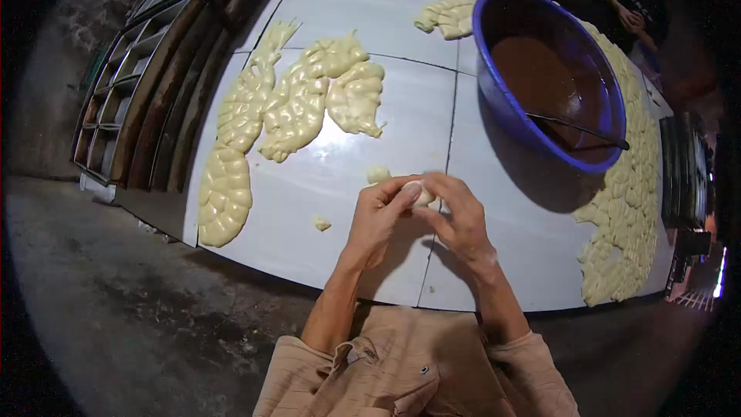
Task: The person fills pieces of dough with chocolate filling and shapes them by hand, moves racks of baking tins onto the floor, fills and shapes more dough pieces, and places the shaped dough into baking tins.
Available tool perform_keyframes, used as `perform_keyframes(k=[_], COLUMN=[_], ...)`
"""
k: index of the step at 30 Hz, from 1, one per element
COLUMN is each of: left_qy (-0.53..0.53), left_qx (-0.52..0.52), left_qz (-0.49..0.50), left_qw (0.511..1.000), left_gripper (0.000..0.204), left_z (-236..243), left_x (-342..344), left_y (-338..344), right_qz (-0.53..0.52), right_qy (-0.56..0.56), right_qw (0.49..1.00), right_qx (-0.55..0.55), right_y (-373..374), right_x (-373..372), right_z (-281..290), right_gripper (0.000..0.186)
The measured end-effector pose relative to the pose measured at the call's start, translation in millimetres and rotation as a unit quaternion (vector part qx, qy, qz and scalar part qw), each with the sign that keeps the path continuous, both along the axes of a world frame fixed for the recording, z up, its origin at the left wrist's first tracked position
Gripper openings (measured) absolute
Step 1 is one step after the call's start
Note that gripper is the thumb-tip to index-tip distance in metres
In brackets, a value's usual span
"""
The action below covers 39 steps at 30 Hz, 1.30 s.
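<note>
My left hand [378, 215] and my right hand [457, 220] meet over the near middle of the white tiled table [409, 100]. Between their curled fingers they pinch a small piece of pale dough [422, 196], mostly covered by the fingers. A loose dough ball [378, 174] lies just beyond my left hand. Farther left sits a smaller dough scrap [322, 223]. Flattened pale dough pieces [297, 100] join in a shiny, lumpy sheet on the table's left side.
A purple-blue basin [494, 108] holds brown, thick-looking contents, with a dark stick-like utensil [579, 130] across it. More flattened dough [629, 193] covers the right side. Divided metal trays [116, 96] stand stacked at the left edge. Another person's hands [633, 19] show at the far right.
</note>
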<state>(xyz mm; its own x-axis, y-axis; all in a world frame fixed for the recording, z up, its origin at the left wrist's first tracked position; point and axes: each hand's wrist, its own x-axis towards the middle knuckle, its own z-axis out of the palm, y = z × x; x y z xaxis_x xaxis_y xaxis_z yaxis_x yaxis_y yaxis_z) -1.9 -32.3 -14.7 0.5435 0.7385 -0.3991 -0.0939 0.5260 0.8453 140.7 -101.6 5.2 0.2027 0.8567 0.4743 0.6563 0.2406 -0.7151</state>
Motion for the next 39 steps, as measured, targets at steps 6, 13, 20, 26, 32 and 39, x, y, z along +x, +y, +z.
perform_keyframes(k=[6, 13, 20, 26, 32, 39], left_qy=[0.079, 0.321, 0.316, 0.276, 0.291, 0.194], left_qx=[0.128, 0.481, 0.446, 0.418, 0.276, 0.141], left_qz=[0.003, -0.160, -0.203, -0.161, -0.020, 0.023], left_qw=[0.989, 0.800, 0.812, 0.850, 0.916, 0.970], left_gripper=[0.063, 0.079, 0.050, 0.092, 0.063, 0.049], left_z=[-4, -16, -14, -13, 6, -16], left_x=[-33, -47, -36, -61, -117, -127], left_y=[18, 46, 52, 56, 35, -22], right_qz=[-0.043, 0.038, 0.108, -0.002, 0.279, 0.083], right_qy=[0.194, 0.031, -0.024, -0.142, -0.202, 0.473], right_qw=[0.965, 0.971, 0.945, 0.961, 0.911, 0.805], right_qx=[-0.169, -0.232, -0.309, -0.236, -0.227, -0.348], right_y=[19, 53, 45, 30, -27, -27], right_x=[12, 5, 12, -6, -49, -58], right_z=[-28, -55, -37, -21, -32, -57], right_gripper=[0.027, 0.028, 0.029, 0.056, 0.066, 0.029])
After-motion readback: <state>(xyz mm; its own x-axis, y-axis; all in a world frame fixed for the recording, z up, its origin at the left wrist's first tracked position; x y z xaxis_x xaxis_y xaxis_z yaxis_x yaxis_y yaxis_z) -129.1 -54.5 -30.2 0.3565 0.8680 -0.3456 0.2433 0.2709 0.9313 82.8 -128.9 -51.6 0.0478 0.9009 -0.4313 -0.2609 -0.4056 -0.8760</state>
